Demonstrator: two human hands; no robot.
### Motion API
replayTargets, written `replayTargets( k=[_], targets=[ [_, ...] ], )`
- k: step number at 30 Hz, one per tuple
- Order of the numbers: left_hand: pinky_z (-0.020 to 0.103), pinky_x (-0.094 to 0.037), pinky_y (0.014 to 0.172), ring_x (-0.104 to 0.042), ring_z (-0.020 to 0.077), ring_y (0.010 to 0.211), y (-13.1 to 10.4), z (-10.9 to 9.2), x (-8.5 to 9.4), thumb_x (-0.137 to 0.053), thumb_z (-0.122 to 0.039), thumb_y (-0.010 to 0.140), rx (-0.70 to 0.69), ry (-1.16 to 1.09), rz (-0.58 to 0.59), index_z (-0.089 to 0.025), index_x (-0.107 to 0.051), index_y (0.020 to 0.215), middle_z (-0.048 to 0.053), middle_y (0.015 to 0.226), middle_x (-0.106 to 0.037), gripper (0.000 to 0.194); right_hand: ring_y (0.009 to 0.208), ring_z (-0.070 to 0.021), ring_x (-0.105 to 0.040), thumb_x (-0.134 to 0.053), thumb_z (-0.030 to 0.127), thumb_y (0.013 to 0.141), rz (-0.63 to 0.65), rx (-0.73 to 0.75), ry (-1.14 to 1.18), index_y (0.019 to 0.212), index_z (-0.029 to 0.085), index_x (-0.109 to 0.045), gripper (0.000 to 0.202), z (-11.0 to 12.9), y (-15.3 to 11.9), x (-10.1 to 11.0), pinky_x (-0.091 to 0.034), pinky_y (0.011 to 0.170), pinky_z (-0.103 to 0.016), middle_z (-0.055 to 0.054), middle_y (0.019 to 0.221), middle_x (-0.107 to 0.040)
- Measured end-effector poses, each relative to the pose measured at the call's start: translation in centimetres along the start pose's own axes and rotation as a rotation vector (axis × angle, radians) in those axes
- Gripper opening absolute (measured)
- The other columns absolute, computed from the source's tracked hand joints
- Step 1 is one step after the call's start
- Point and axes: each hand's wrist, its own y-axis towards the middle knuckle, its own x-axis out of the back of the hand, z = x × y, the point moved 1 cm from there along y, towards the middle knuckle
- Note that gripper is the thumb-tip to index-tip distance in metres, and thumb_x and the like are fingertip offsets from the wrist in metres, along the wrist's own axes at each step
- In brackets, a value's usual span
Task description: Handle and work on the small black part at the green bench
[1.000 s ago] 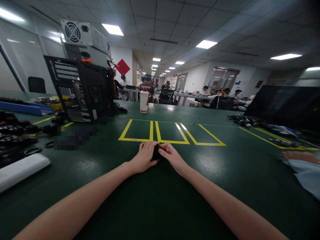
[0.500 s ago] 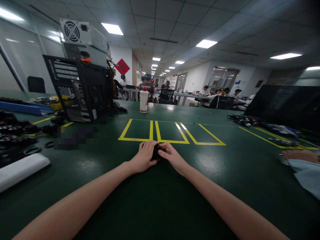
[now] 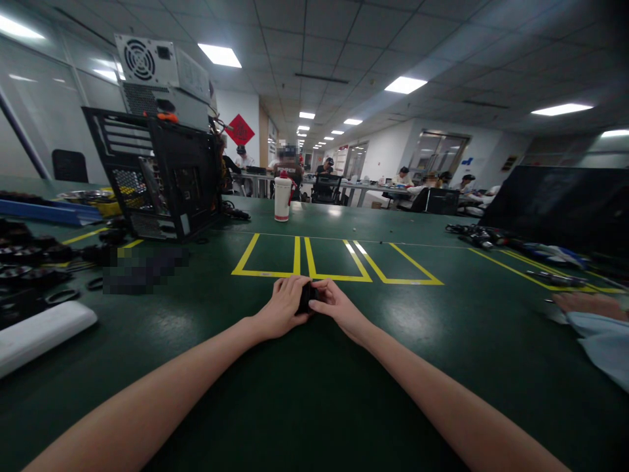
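A small black object point(image 3: 305, 298) is between my two hands, just in front of the yellow tape outlines point(image 3: 339, 278) on the green table point(image 3: 304, 393). My left hand point(image 3: 285, 305) wraps round its left side, with the fingers over the top and the thumb low. From the right, my right hand point(image 3: 335, 305) pinches it between thumb and fingers. Much of the object is hidden by the fingers, so its exact shape cannot be made out.
On the left stand a black computer case point(image 3: 167, 177) with power supplies point(image 3: 162, 72) on top, black parts and a white case point(image 3: 46, 334). A white cup point(image 3: 282, 198) stands beyond the tape. At right are cables point(image 3: 474, 236) and another person's hand point(image 3: 592, 304).
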Motion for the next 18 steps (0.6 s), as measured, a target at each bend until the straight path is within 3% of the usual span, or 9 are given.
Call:
replayTargets(
  k=[4, 10, 18],
  targets=[
    [0.043, -0.025, 0.093, -0.038, 0.0235, 0.107, 0.0, 0.0, 0.0, -0.056, -0.025, 0.072, -0.007, 0.007, -0.013, -0.02, -0.025, 0.118, 0.008, 0.114, -0.04, 0.056, 0.097, -0.0159, -0.049, -0.056, 0.029, 0.07, -0.021, 0.006, -0.02, 0.094, 0.022, -0.047, 0.026, 0.0, 0.0, -0.1, -0.037, 0.089, -0.036, -0.002, 0.097, -0.053],
    [0.043, -0.026, 0.092, -0.039, 0.0242, 0.106, 0.1, 0.0, -0.2, -0.056, -0.023, 0.07, 0.0, 0.022, -0.025, -0.019, -0.026, 0.117, 0.009, 0.113, -0.041, 0.056, 0.101, -0.0154, -0.048, -0.058, 0.02, 0.067, -0.028, 0.041, -0.004, 0.099, 0.022, -0.046, 0.035, -0.7, 0.5, 0.0, -0.034, 0.093, -0.034, -0.002, 0.101, -0.053],
    [0.043, -0.025, 0.094, -0.038, 0.0239, 0.108, 0.1, -0.1, 0.2, -0.056, -0.024, 0.071, 0.009, -0.011, 0.003, -0.02, -0.025, 0.119, 0.009, 0.115, -0.04, 0.057, 0.103, -0.0171, -0.046, -0.054, 0.02, 0.066, -0.157, 0.064, -0.264, 0.105, 0.021, -0.046, 0.039, -1.2, 0.3, -0.2, -0.033, 0.093, -0.036, -0.003, 0.107, -0.051]
  ],
)
